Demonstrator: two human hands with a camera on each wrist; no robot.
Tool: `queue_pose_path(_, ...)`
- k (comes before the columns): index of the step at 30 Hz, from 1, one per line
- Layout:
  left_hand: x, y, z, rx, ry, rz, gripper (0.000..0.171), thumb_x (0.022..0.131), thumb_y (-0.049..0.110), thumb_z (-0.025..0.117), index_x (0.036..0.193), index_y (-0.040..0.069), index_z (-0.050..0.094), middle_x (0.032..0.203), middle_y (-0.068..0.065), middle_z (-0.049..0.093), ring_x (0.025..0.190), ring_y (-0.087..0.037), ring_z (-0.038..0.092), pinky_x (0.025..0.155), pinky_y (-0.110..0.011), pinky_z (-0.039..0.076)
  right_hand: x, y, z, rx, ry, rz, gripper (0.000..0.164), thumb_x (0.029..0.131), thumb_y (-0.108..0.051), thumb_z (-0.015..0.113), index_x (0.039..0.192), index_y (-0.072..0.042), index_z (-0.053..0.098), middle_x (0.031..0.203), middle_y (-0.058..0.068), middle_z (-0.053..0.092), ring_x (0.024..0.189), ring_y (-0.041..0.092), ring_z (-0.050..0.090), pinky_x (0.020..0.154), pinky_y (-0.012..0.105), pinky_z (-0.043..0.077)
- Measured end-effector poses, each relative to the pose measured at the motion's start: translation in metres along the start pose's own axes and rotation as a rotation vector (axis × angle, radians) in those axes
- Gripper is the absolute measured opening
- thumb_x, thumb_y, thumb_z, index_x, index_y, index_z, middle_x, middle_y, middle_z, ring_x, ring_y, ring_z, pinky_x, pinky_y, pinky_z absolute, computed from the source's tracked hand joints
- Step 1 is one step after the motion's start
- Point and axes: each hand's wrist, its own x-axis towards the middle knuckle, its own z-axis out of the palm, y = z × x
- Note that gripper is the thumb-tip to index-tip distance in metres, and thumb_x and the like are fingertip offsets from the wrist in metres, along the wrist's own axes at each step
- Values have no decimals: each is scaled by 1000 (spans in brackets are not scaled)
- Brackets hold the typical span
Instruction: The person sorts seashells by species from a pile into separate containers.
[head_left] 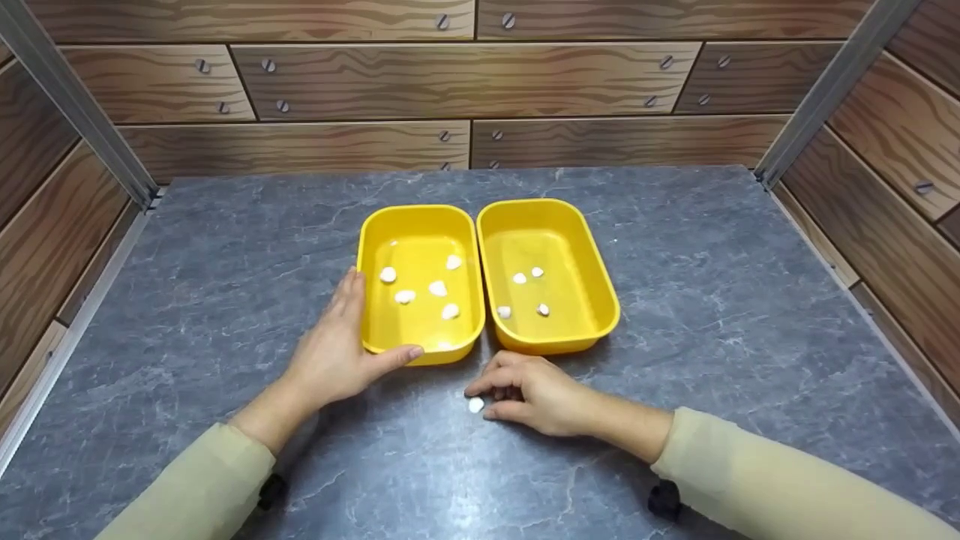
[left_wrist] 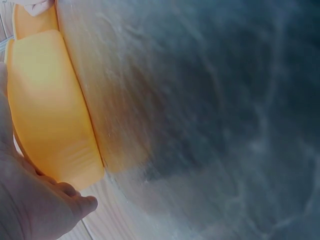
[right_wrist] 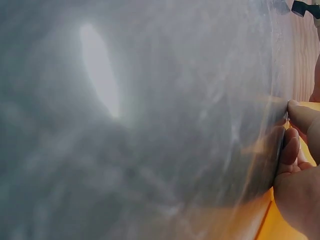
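Two yellow plastic containers stand side by side. My left hand [head_left: 337,345] lies against the left container [head_left: 421,210], its straight fingers along the left wall and its thumb at the front rim. In the left wrist view the hand [left_wrist: 35,205] is beside the same orange-looking wall [left_wrist: 52,110]. In front of the right container [head_left: 551,346], my right hand [head_left: 544,394] has a white pebble [head_left: 476,405] between the tips of thumb and index finger, low over the table; the other fingers are bent. The right wrist view shows this hand [right_wrist: 300,165], but the pebble cannot be made out there.
Several white pebbles [head_left: 437,288] lie spread in the left container, and several more [head_left: 537,271] in the right one. The dark marbled tabletop [head_left: 187,315] is edged by wood-patterned panels [head_left: 465,79] and metal posts [head_left: 82,97].
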Motion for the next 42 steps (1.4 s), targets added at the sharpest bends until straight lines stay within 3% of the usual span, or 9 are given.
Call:
queue_pose_path(15, -1, -1, 0, 5, -1, 7, 140, 80, 87, 67, 168, -2, 5, 176, -22, 1, 159, -44, 17, 122, -64, 28, 0, -1, 2, 30, 21, 7, 17, 94, -15, 83, 111, -18, 82, 105, -4, 67, 90, 9, 62, 80, 26, 55)
queue_pose_path(23, -1, 0, 1, 2, 0, 7, 141, 79, 89, 66, 169, -2, 5, 176, -21, 1, 159, -44, 17, 122, -64, 27, 0, 0, 2, 43, 9, 56, 14, 96, -18, 81, 109, -22, 83, 105, -8, 66, 92, 8, 62, 82, 27, 54)
queue_pose_path(33, 0, -2, 1, 7, -1, -1, 142, 78, 90, 66, 168, -2, 6, 176, -21, 2, 158, -44, 18, 121, -64, 30, 1, 2, 0, 43, 23, -16, 13, 102, -20, 74, 112, -19, 82, 103, -6, 70, 95, 7, 63, 85, 30, 54)
queue_pose_path(42, 1, -1, 1, 9, -5, -5, 142, 78, 90, 66, 169, -1, 5, 176, -19, 1, 159, -43, 17, 121, -64, 29, 1, 2, -1, 70, 23, -23, 15, 105, -16, 69, 114, -17, 81, 105, -5, 74, 95, 7, 64, 85, 29, 54)
